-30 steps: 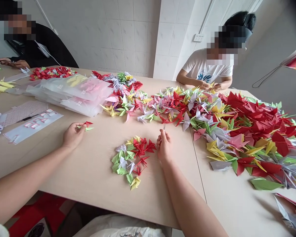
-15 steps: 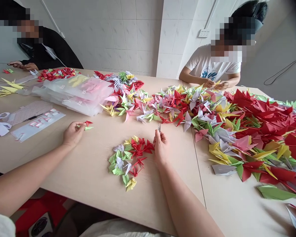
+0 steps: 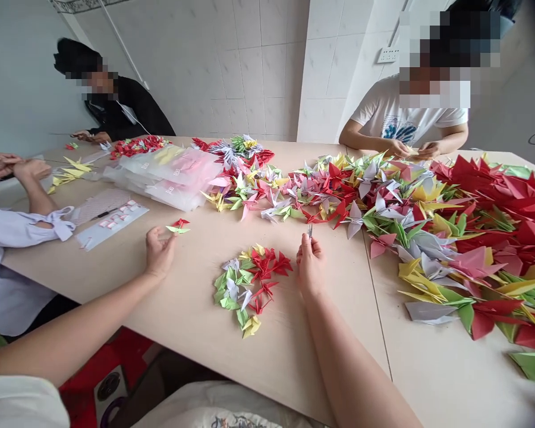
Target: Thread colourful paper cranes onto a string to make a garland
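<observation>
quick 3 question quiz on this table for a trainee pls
1. True or false: the right hand holds a small metal tool.
2. What lies between the left hand and the right hand? A) a small pile of paper cranes B) clear plastic bags C) a folded white cloth
3. Fill in the blank: the co-worker at the far right wears a white ____.

Key: 1 true; 2 A; 3 T-shirt
</observation>
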The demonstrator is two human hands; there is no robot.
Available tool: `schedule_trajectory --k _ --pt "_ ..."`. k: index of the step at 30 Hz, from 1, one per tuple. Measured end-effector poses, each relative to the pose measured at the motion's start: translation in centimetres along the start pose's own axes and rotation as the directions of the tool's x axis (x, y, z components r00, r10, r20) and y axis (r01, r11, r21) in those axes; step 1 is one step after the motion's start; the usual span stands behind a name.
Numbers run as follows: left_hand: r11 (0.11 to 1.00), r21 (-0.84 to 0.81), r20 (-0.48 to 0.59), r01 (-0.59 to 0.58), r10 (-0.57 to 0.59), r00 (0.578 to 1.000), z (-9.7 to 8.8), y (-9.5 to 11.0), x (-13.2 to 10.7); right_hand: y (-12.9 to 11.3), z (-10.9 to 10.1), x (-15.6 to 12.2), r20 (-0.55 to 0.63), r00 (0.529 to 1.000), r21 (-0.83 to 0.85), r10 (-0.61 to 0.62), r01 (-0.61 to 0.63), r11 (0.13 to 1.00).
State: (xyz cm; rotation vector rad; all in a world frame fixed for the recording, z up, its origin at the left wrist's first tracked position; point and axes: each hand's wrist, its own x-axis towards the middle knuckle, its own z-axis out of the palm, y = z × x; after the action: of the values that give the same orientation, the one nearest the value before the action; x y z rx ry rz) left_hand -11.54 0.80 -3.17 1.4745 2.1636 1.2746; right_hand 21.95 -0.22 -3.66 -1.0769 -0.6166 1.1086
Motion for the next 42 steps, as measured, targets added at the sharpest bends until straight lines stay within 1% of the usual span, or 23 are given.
schedule_trajectory --k 1,3,4,5,6,7,9,10,11,12,13,17,22,24,25,27,29,31,32,36,37,39,42 --pt "0.999 -0.009 0.034 -0.038 0.038 0.999 0.0 0.4 -1.5 -0.1 -0.2 0.0 -0.014 1.0 0.005 -0.005 0.005 1.0" --pt "0.992 -0.043 0.153 -0.115 0.12 0.981 -0.1 1.3 -4.8 -0.2 -0.3 0.0 -0.035 0.999 0.006 -0.013 0.014 1.0" --pt "0.986 -0.062 0.21 -0.153 0.163 0.964 -0.1 1.9 -6.5 -0.2 -0.4 0.0 -0.04 0.999 0.002 -0.016 0.016 1.0" --pt "0.974 -0.089 0.284 -0.206 0.223 0.933 -0.2 2.4 -8.1 -0.1 -0.4 0.0 -0.041 0.999 -0.005 -0.018 0.018 1.0" --pt "0.941 -0.119 0.367 -0.318 0.339 0.866 -0.3 3.0 -9.7 -0.1 -0.3 0.0 -0.041 0.999 -0.012 -0.019 0.019 1.0" --pt "0.897 -0.131 0.442 -0.422 0.434 0.785 -0.3 3.5 -11.0 0.0 -0.3 0.0 -0.041 0.999 -0.019 -0.02 0.019 1.0" --pt "0.814 -0.169 0.538 -0.556 0.549 0.64 -0.1 4.4 -13.1 0.2 -0.2 0.1 -0.043 0.999 -0.027 -0.021 0.02 0.999" --pt "0.78 -0.171 0.565 -0.602 0.578 0.588 0.2 4.8 -13.7 0.3 -0.2 0.1 -0.046 0.999 -0.028 -0.022 0.02 0.999" --pt "0.757 -0.166 0.583 -0.632 0.593 0.556 0.5 5.1 -14.2 0.3 -0.1 0.2 -0.048 0.999 -0.028 -0.022 0.021 0.999" --pt "0.742 -0.154 0.591 -0.653 0.599 0.541 1.0 5.4 -14.5 0.3 -0.1 0.2 -0.049 0.999 -0.026 -0.022 0.021 0.999" --pt "0.735 -0.137 0.589 -0.664 0.6 0.542 1.6 5.7 -14.7 0.3 -0.1 0.2 -0.049 0.999 -0.024 -0.022 0.021 0.999" --pt "0.749 -0.086 0.544 -0.658 0.588 0.599 4.2 6.8 -14.4 0.2 -0.2 0.2 -0.055 0.998 -0.014 -0.023 0.023 1.0" --pt "0.75 -0.05 0.548 -0.66 0.573 0.61 7.1 9.1 -13.8 0.1 -0.3 0.3 -0.08 0.995 -0.022 -0.054 0.052 0.998" --pt "0.752 -0.056 0.552 -0.657 0.572 0.607 7.7 9.9 -13.6 0.1 -0.4 0.3 -0.085 0.994 -0.03 -0.069 0.067 0.997" --pt "0.746 -0.066 0.556 -0.663 0.579 0.597 7.8 10.1 -13.6 0.1 -0.5 0.3 -0.087 0.993 -0.035 -0.075 0.072 0.997" --pt "0.714 -0.088 0.567 -0.695 0.61 0.554 7.6 10.2 -13.4 0.1 -0.7 0.5 -0.091 0.992 -0.045 -0.082 0.078 0.996" --pt "0.668 -0.1 0.569 -0.738 0.647 0.508 6.8 9.8 -13.3 0.1 -0.9 0.6 -0.097 0.991 -0.053 -0.088 0.083 0.995" --pt "0.641 -0.093 0.563 -0.762 0.665 0.491 5.8 9.0 -13.0 0.1 -0.9 0.6 -0.1 0.991 -0.058 -0.093 0.087 0.994" --pt "0.643 -0.081 0.556 -0.762 0.664 0.501 5.2 8.6 -12.9 0.1 -0.9 0.6 -0.103 0.99 -0.06 -0.095 0.089 0.994" --pt "0.708 -0.048 0.532 -0.704 0.615 0.582 3.4 7.3 -12.4 0.1 -0.8 0.6 -0.11 0.989 -0.065 -0.096 0.089 0.994" --pt "0.72 -0.048 0.533 -0.693 0.605 0.591 3.1 7.2 -12.4 0.1 -0.8 0.6 -0.109 0.989 -0.066 -0.096 0.089 0.994" --pt "0.724 -0.051 0.54 -0.688 0.6 0.59 2.9 7.1 -12.4 0.1 -0.8 0.6 -0.11 0.989 -0.067 -0.097 0.09 0.994" --pt "0.707 -0.058 0.552 -0.705 0.611 0.567 3.2 7.3 -12.7 0.0 -0.8 0.5 -0.118 0.988 -0.068 -0.098 0.09 0.994"
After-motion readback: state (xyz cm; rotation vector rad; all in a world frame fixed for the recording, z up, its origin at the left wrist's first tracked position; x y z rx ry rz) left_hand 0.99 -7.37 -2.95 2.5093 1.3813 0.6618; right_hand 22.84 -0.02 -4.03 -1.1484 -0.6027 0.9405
